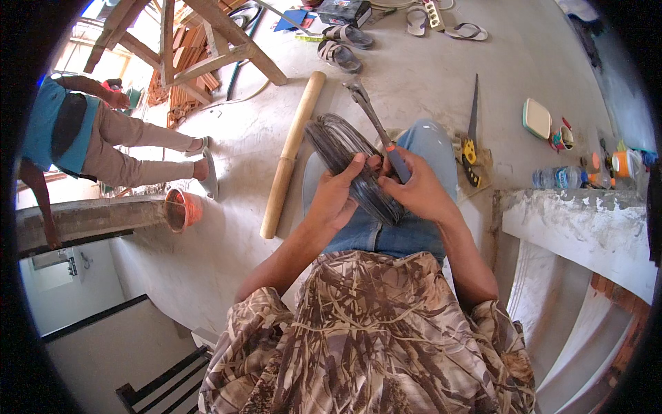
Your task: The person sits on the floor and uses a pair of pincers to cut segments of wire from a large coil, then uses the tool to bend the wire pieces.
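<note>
Above my lap, my left hand (339,191) grips a coil of dark tie wire (331,139), thumb on top of the bundle. My right hand (421,186) is closed around the blue-and-orange handle of end-cutting pincers (373,115), whose metal jaws point up and away from me. The fingertips of both hands nearly meet at the inner side of the coil, where what they touch is partly hidden. A bamboo pole (293,155) lies on the floor to the left of my knees. A handsaw (471,139) with a yellow-and-black handle rests on the right.
On the left a person (103,129) stands near an orange bucket (183,209) and a wooden trestle (207,57). Sandals (341,54) lie ahead. To the right are a plastic container (537,119), a water bottle (556,178) and a concrete ledge (569,217). Floor edges drop off at lower left.
</note>
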`<state>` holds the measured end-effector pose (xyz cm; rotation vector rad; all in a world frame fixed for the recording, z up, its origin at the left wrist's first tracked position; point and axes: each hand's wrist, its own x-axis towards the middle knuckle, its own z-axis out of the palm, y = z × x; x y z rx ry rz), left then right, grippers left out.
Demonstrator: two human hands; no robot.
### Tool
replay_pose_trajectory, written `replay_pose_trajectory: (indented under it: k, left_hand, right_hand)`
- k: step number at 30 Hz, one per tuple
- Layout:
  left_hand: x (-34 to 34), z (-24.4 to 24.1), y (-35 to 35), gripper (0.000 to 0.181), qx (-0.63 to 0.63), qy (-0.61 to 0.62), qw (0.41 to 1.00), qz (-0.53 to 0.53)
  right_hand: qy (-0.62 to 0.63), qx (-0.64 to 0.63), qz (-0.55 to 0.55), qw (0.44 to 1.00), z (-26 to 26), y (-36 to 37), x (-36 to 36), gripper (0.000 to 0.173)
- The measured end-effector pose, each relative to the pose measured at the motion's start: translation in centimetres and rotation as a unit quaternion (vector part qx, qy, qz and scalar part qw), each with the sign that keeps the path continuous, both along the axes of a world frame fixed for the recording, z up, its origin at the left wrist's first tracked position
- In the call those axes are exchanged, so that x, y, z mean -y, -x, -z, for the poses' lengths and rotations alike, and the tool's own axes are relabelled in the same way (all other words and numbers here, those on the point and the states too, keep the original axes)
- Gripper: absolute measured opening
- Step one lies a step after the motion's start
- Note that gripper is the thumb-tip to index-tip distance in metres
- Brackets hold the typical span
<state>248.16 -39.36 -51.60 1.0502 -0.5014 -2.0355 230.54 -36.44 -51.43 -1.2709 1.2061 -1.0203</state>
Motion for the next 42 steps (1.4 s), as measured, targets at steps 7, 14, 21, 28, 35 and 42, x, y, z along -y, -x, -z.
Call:
replay_pose_trajectory:
  k: [7, 14, 21, 28, 35, 42]
  left_hand:
    - [0.0, -0.1, 0.1, 0.025, 0.003, -0.001, 1.0, 0.021]
    - [0.1, 0.2, 0.6, 0.019, 0.015, -0.004, 1.0, 0.008]
    - [0.0, 0.5, 0.7, 0.018, 0.015, 0.021, 1.0, -0.006]
    - [0.0, 0.0, 0.6, 0.019, 0.018, 0.01, 0.999, 0.027]
    - [0.4, 0.8, 0.4, 0.02, 0.028, 0.001, 0.999, 0.021]
    - [0.6, 0.7, 0.1, 0.02, 0.036, 0.002, 0.999, 0.002]
  right_hand:
    - [-0.021, 0.005, 0.012, 1.0, 0.5, 0.4, 0.1, 0.021]
    - [-0.009, -0.048, 0.007, 0.999, 0.7, 0.8, 0.2, 0.026]
    - [-0.02, -0.026, -0.002, 0.999, 0.6, 0.7, -0.1, 0.027]
    - [0.004, -0.006, -0.008, 1.0, 1.4, 1.5, 0.1, 0.02]
    - [-0.029, -0.047, 0.008, 0.998, 0.2, 1.1, 0.0, 0.016]
    - [0.016, -0.111, 0.052, 0.992, -0.6, 2.6, -1.6, 0.03]
